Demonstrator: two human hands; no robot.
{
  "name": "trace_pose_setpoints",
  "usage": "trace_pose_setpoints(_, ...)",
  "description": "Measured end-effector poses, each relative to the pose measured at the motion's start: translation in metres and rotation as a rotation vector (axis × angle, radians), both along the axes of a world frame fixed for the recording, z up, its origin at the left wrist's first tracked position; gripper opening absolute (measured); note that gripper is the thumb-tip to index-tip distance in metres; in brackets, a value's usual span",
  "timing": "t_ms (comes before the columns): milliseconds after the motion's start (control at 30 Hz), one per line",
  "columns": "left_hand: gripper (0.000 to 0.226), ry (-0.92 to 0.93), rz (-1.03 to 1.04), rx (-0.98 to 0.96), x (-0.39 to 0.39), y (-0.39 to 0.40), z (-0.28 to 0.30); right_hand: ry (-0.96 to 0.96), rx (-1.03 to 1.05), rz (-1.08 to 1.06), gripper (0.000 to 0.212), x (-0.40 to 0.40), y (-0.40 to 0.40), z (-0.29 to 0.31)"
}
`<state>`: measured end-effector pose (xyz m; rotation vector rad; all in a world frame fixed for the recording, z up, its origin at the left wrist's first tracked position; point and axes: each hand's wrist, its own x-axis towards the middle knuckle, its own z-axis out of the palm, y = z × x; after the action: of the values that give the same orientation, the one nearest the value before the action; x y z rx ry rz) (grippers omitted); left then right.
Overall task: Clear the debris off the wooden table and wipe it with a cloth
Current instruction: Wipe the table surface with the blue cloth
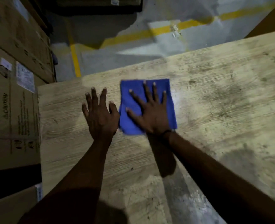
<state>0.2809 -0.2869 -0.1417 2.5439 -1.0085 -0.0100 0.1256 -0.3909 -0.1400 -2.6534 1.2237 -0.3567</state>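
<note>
Leftmost, stacked brown cardboard boxes with white labels and a printed caution notice stand against the left edge of the pale, grain-marked wooden table. Next comes the left hand, lying flat on the bare wood a little in from that edge, fingers straight and spread, holding nothing. Just beside it, its near-left corner touching the left thumb, a folded blue cloth lies flat on the table close to the far edge. On it the right hand presses palm down, fingers straight and fanned wide, a dark band round the wrist. Rightward the table shows dark smudges and stains. Beyond the far edge lies a grey floor crossed by yellow painted lines.
</note>
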Motion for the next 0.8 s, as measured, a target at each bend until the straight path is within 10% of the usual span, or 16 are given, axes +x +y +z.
trace_pose_setpoints(367,0.057,0.035,0.004,-0.012,0.000,-0.001,-0.001,0.024,0.035,-0.163,0.074,0.002,-0.039,-0.004)
trace_pose_setpoints(567,0.059,0.094,-0.006,-0.093,0.002,0.001,-0.001,0.003,-0.044,0.113,0.075,-0.036,0.071,-0.003)
trace_pose_setpoints(800,0.065,0.172,0.008,-0.233,0.011,-0.001,-0.007,0.014,0.035,-0.072,0.072,-0.001,-0.019,-0.003)
